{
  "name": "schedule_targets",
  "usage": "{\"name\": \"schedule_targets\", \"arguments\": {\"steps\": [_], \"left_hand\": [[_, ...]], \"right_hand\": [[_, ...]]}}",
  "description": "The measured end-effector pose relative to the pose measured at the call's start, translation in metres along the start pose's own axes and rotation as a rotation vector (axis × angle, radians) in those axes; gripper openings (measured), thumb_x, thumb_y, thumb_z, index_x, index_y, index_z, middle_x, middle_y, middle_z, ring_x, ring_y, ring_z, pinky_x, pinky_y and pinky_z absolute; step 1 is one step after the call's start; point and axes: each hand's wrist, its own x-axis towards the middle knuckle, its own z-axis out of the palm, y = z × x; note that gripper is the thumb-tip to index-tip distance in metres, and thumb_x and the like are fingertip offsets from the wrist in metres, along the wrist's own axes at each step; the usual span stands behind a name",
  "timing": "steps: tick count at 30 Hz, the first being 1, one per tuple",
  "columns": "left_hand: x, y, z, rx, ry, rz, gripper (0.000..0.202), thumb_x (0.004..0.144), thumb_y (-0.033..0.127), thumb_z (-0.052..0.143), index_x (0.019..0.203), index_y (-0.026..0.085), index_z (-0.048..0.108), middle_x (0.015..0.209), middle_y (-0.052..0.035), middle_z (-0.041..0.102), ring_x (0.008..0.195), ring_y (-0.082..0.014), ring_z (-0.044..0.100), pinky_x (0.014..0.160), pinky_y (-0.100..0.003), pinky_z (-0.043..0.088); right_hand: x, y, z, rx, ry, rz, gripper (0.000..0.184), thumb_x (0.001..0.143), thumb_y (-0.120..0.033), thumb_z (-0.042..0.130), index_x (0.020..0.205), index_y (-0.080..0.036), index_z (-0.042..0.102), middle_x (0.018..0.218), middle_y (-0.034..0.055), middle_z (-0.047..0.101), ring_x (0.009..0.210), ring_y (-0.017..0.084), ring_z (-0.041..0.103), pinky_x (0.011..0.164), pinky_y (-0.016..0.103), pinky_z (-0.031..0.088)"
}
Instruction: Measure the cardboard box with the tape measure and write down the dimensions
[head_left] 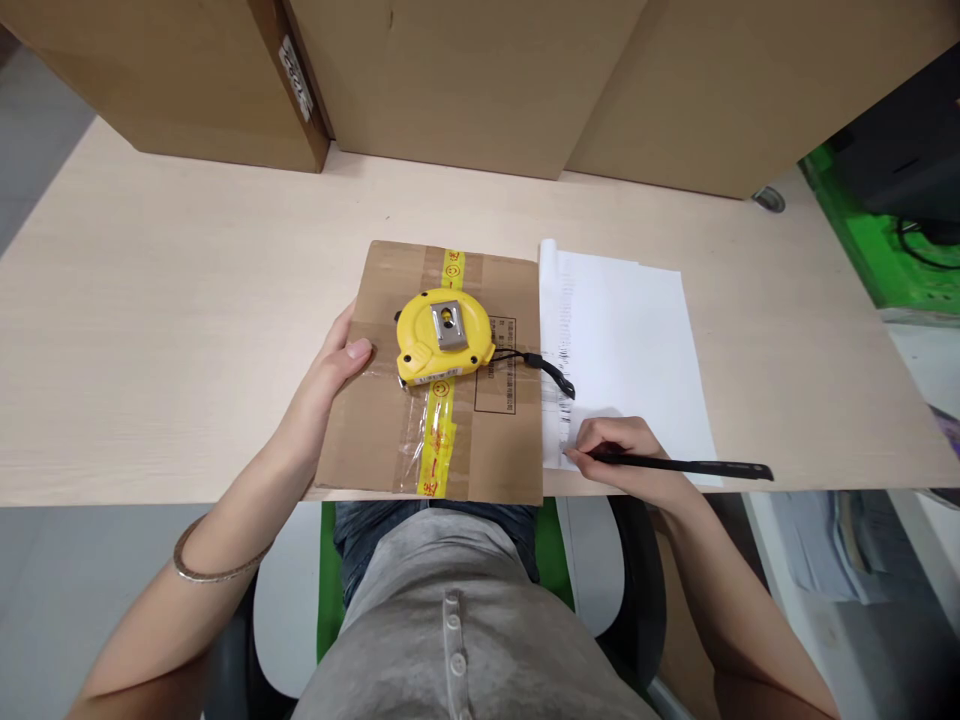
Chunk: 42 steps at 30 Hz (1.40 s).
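A small flat cardboard box [502, 460] with yellow printed tape lies at the table's front edge. My left hand [328, 368] grips its left side, thumb on top and the other fingers mostly hidden behind the edge. On the box rests a yellow tape measure [421, 335], its metal clip up and its black wrist strap [553, 375] reaching over the paper. To the right lies a white sheet of paper [630, 340], rolled along its left edge, with a column of dark marks. My right hand [634, 437] holds a black pen [697, 466], its tip end down at the paper's lower left.
Large cardboard boxes [457, 80] stand along the back of the pale wooden table [187, 330]. A round metal object [769, 199] sits at the back right. Beyond the right edge are a green surface [862, 235] with dark equipment and a shelf holding papers [817, 540].
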Motion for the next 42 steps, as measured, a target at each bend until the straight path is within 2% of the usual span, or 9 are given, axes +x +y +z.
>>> {"name": "schedule_targets", "arguments": {"steps": [9, 16, 21, 25, 30, 33, 36, 39, 42], "left_hand": [[-0.002, 0.0, -0.002, 0.022, -0.003, -0.007, 0.049, 0.097, 0.051, 0.064, 0.144, 0.036, 0.064, 0.145, -0.0004, 0.07, 0.136, -0.0359, 0.065, 0.11, -0.049, 0.059], [0.002, -0.002, -0.003, 0.058, -0.019, 0.054, 0.043, 0.097, 0.051, 0.064, 0.137, 0.034, 0.067, 0.141, -0.0021, 0.071, 0.141, -0.0358, 0.061, 0.116, -0.048, 0.055], [0.004, -0.003, -0.004, 0.055, -0.007, 0.058, 0.046, 0.095, 0.052, 0.067, 0.136, 0.032, 0.067, 0.142, -0.0027, 0.071, 0.141, -0.0362, 0.061, 0.114, -0.048, 0.055], [0.001, 0.001, 0.0, 0.048, -0.009, 0.043, 0.048, 0.095, 0.051, 0.066, 0.138, 0.03, 0.066, 0.142, -0.0039, 0.072, 0.135, -0.0369, 0.066, 0.108, -0.048, 0.059], [0.0, 0.003, 0.004, 0.037, 0.008, 0.037, 0.047, 0.095, 0.05, 0.068, 0.137, 0.03, 0.066, 0.143, -0.0029, 0.072, 0.134, -0.0343, 0.067, 0.106, -0.046, 0.06], [0.003, 0.0, 0.002, 0.041, -0.014, 0.069, 0.049, 0.095, 0.049, 0.067, 0.139, 0.029, 0.064, 0.145, -0.0031, 0.071, 0.136, -0.0345, 0.065, 0.106, -0.044, 0.059], [0.007, -0.003, 0.0, 0.037, -0.04, 0.099, 0.053, 0.094, 0.048, 0.066, 0.143, 0.028, 0.06, 0.151, -0.0033, 0.068, 0.144, -0.036, 0.06, 0.111, -0.045, 0.057], [0.009, -0.004, 0.0, 0.025, -0.035, 0.099, 0.054, 0.093, 0.046, 0.066, 0.143, 0.026, 0.06, 0.159, -0.003, 0.062, 0.153, -0.0358, 0.051, 0.121, -0.045, 0.05], [0.009, -0.004, 0.0, 0.02, -0.033, 0.111, 0.052, 0.093, 0.044, 0.065, 0.142, 0.027, 0.06, 0.161, -0.0024, 0.06, 0.155, -0.0347, 0.05, 0.126, -0.046, 0.046]], "right_hand": [[0.0, -0.002, 0.0, 0.014, 0.013, 0.011, 0.031, 0.089, -0.027, 0.075, 0.063, -0.021, 0.059, 0.061, -0.0001, 0.058, 0.055, 0.012, 0.047, 0.052, 0.028, 0.034], [0.0, 0.008, -0.011, 0.251, 0.263, 0.206, 0.057, 0.089, -0.069, 0.073, 0.061, -0.026, 0.048, 0.045, -0.003, 0.051, 0.04, 0.013, 0.046, 0.045, 0.03, 0.037], [0.022, -0.01, -0.036, -0.259, 0.317, 0.397, 0.067, 0.096, -0.068, 0.064, 0.048, -0.025, 0.045, 0.042, 0.002, 0.051, 0.042, 0.014, 0.045, 0.047, 0.033, 0.031], [0.049, -0.025, -0.037, -0.725, 0.252, 0.402, 0.066, 0.097, -0.058, 0.065, 0.045, -0.025, 0.041, 0.044, 0.0037, 0.05, 0.042, 0.014, 0.034, 0.049, 0.035, 0.027], [0.07, -0.032, -0.04, -0.802, 0.209, 0.374, 0.06, 0.095, -0.053, 0.07, 0.047, -0.024, 0.05, 0.045, 0.0027, 0.045, 0.045, 0.014, 0.035, 0.055, 0.036, 0.028], [0.08, -0.054, -0.052, -0.81, 0.257, 0.258, 0.054, 0.097, -0.059, 0.069, 0.059, -0.02, 0.062, 0.059, 0.0074, 0.058, 0.061, 0.019, 0.058, 0.066, 0.038, 0.041], [0.095, -0.093, -0.051, -0.642, 0.287, -0.133, 0.051, 0.104, -0.065, 0.053, 0.107, -0.019, 0.075, 0.111, 0.014, 0.073, 0.101, 0.028, 0.072, 0.092, 0.047, 0.054], [0.116, -0.129, -0.031, -0.525, 0.052, -0.457, 0.076, 0.1, -0.078, 0.048, 0.147, -0.02, 0.06, 0.156, 0.0177, 0.056, 0.147, 0.039, 0.053, 0.121, 0.06, 0.044], [0.133, -0.144, -0.01, -0.602, -0.118, -0.494, 0.086, 0.093, -0.085, 0.052, 0.147, -0.018, 0.06, 0.17, 0.0213, 0.043, 0.162, 0.047, 0.031, 0.13, 0.072, 0.023]]}}
